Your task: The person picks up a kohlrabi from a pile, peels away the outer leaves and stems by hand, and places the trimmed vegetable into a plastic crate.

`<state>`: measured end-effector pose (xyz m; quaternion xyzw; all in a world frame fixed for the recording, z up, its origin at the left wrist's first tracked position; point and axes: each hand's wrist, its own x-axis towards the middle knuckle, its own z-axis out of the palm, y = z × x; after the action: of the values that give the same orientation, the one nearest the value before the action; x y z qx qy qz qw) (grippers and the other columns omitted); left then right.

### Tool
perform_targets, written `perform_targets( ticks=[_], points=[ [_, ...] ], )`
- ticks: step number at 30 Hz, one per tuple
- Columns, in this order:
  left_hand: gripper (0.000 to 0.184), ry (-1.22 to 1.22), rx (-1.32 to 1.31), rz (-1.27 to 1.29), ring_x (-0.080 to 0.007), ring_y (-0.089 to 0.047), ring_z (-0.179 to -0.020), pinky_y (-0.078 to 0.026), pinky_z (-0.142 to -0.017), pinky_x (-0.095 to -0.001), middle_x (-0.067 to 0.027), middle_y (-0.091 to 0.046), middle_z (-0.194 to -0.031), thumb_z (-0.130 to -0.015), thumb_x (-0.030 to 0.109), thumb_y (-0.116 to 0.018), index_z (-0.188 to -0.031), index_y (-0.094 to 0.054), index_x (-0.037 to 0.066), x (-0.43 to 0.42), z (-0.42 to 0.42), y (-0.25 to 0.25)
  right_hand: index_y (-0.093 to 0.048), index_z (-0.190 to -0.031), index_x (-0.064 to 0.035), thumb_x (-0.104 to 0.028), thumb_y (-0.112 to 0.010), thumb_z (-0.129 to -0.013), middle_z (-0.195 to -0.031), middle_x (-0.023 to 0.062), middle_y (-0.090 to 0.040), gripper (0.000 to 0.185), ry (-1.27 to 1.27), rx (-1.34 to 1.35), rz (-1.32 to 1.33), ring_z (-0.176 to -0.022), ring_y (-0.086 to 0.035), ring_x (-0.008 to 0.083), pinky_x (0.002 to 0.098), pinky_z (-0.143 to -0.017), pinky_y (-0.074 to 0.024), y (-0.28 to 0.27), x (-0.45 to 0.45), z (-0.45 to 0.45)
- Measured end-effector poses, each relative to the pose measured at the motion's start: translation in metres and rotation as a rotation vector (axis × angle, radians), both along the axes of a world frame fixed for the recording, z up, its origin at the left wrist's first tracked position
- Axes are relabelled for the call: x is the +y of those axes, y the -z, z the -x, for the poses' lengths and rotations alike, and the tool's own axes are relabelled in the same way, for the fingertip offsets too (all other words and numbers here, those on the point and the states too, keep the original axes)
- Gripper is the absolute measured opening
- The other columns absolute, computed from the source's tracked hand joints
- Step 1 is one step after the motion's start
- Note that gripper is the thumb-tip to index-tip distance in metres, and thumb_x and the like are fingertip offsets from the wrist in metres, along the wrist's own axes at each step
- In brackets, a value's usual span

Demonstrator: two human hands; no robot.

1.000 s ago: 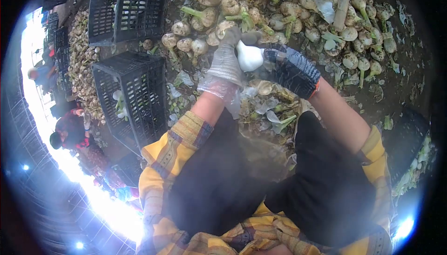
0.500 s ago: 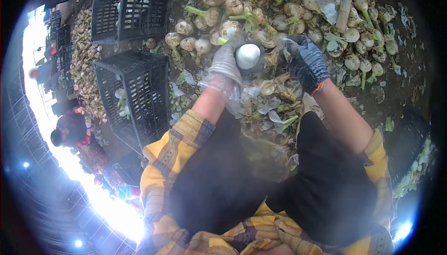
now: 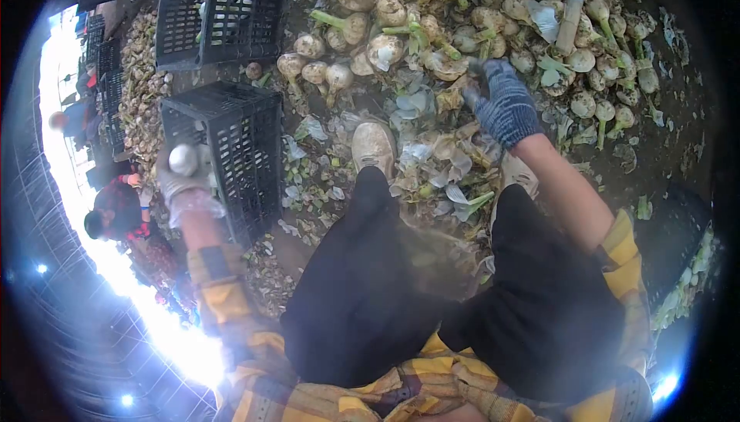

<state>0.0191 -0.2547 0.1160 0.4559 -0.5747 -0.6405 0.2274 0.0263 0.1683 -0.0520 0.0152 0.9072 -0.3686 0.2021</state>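
At the far left, my left hand [image 3: 177,184], in a pale glove with clear plastic at the wrist, is closed around a peeled white onion [image 3: 183,160]. It is at the open side of a black slatted crate [image 3: 250,152]. My right hand [image 3: 505,106], in a blue-grey knit glove, is over the near edge of a heap of soil-stained onions [image 3: 462,17]. Its thumb and fingers are apart, with nothing visible between them. Below it, loose papery skins [image 3: 443,152] and cut green stems litter the ground.
Another black crate [image 3: 243,13] stands beyond the first. Farther left lies a second bulb heap [image 3: 142,75], with a person in a red checked shirt [image 3: 119,210] nearby. My shoe [image 3: 373,147] rests among the skins. A dark container with greens [image 3: 690,279] is at the right.
My left hand has swung left from in front of the heap to the crate, carrying the peeled onion. My right hand has shifted slightly and its fingers have turned toward the heap.
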Motion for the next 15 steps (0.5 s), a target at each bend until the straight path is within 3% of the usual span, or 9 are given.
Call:
perform_targets(
  ticks=[2, 4, 5, 6, 7, 8, 9, 10, 15],
  points=[
    [0.034, -0.244, -0.143, 0.413, -0.0197, -0.060, -0.069, -0.050, -0.062, -0.0272, -0.0089, -0.061, -0.090, -0.078, 0.014, -0.063, -0.108, -0.055, 0.000, -0.051, -0.015, 0.000, -0.049, -0.118, -0.0021, -0.035, -0.056, -0.081, -0.115, 0.0213, -0.052, 0.050, 0.071, 0.092, -0.002, -0.106, -0.051, 0.0336, 0.0390, -0.092, -0.0400, 0.000, -0.006, 0.013],
    [0.038, -0.131, -0.104, 0.786, -0.0179, -0.058, -0.072, -0.049, -0.062, -0.0257, -0.0094, -0.060, -0.092, -0.077, 0.013, -0.065, -0.108, -0.052, -0.004, -0.073, -0.033, 0.002, -0.046, -0.122, -0.0036, -0.035, -0.056, -0.081, -0.118, 0.0213, -0.051, 0.053, 0.031, 0.087, -0.073, -0.106, -0.051, 0.0335, 0.0388, -0.092, -0.0397, 0.018, -0.010, 0.028],
    [0.052, 0.005, -0.268, 0.817, -0.0219, -0.055, -0.085, -0.048, -0.070, -0.0305, -0.0145, -0.051, -0.107, -0.080, 0.011, -0.055, -0.127, -0.035, -0.001, -0.031, -0.025, -0.009, -0.047, -0.122, -0.0050, -0.035, -0.056, -0.081, -0.117, 0.0210, -0.052, 0.052, 0.026, 0.050, -0.099, -0.106, -0.052, 0.0334, 0.0390, -0.092, -0.0402, 0.018, -0.016, 0.037],
    [0.051, -0.001, -0.170, 0.731, -0.0206, -0.052, -0.094, -0.046, -0.078, -0.0310, -0.0139, -0.051, -0.110, -0.080, 0.013, -0.057, -0.125, -0.037, -0.003, 0.009, -0.019, -0.003, -0.048, -0.123, -0.0064, -0.034, -0.056, -0.080, -0.117, 0.0207, -0.053, 0.051, 0.018, 0.014, -0.125, -0.105, -0.052, 0.0333, 0.0392, -0.091, -0.0406, 0.018, -0.021, 0.044],
    [0.050, 0.122, -0.248, 0.826, -0.0208, -0.049, -0.103, -0.042, -0.086, -0.0321, -0.0138, -0.051, -0.114, -0.081, 0.014, -0.058, -0.123, -0.039, -0.002, 0.006, -0.017, 0.009, -0.050, -0.121, -0.0074, -0.033, -0.056, -0.080, -0.114, 0.0200, -0.055, 0.048, -0.021, 0.044, -0.110, -0.103, -0.054, 0.0333, 0.0394, -0.090, -0.0414, 0.024, -0.021, 0.049],
    [0.046, 0.152, -0.197, 0.649, -0.0215, -0.047, -0.109, -0.036, -0.093, -0.0326, -0.0138, -0.051, -0.117, -0.082, 0.016, -0.057, -0.121, -0.041, -0.002, 0.053, -0.008, 0.011, -0.052, -0.119, -0.0084, -0.031, -0.056, -0.079, -0.111, 0.0192, -0.056, 0.046, -0.062, 0.075, -0.095, -0.101, -0.055, 0.0333, 0.0397, -0.088, -0.0421, 0.032, -0.019, 0.052],
    [0.039, 0.384, -0.106, 0.690, -0.0212, -0.047, -0.110, -0.037, -0.094, -0.0323, -0.0131, -0.052, -0.117, -0.083, 0.015, -0.055, -0.118, -0.047, -0.001, 0.032, -0.006, 0.037, -0.054, -0.117, -0.0094, -0.030, -0.056, -0.079, -0.108, 0.0185, -0.058, 0.043, -0.104, 0.106, -0.084, -0.099, -0.056, 0.0332, 0.0399, -0.087, -0.0429, 0.036, -0.015, 0.054],
    [0.034, 0.531, -0.204, 0.746, -0.0206, -0.048, -0.108, -0.038, -0.093, -0.0317, -0.0120, -0.054, -0.114, -0.083, 0.013, -0.056, -0.113, -0.052, -0.002, 0.054, 0.002, 0.043, -0.055, -0.115, -0.0102, -0.029, -0.056, -0.079, -0.106, 0.0178, -0.059, 0.041, -0.070, 0.121, -0.053, -0.097, -0.056, 0.0334, 0.0403, -0.085, -0.0436, 0.037, -0.009, 0.055],
    [0.025, 0.797, -0.124, 0.183, -0.0121, -0.055, -0.094, -0.043, -0.083, -0.0237, -0.0055, -0.061, -0.102, -0.082, 0.012, -0.059, -0.105, -0.060, 0.002, 0.164, 0.018, 0.075, -0.059, -0.109, -0.0096, -0.019, -0.055, -0.079, -0.097, 0.0161, -0.063, 0.032, 0.060, 0.149, 0.084, -0.089, -0.060, 0.0300, 0.0359, -0.080, -0.0462, -0.009, 0.013, 0.039]
  ],
)
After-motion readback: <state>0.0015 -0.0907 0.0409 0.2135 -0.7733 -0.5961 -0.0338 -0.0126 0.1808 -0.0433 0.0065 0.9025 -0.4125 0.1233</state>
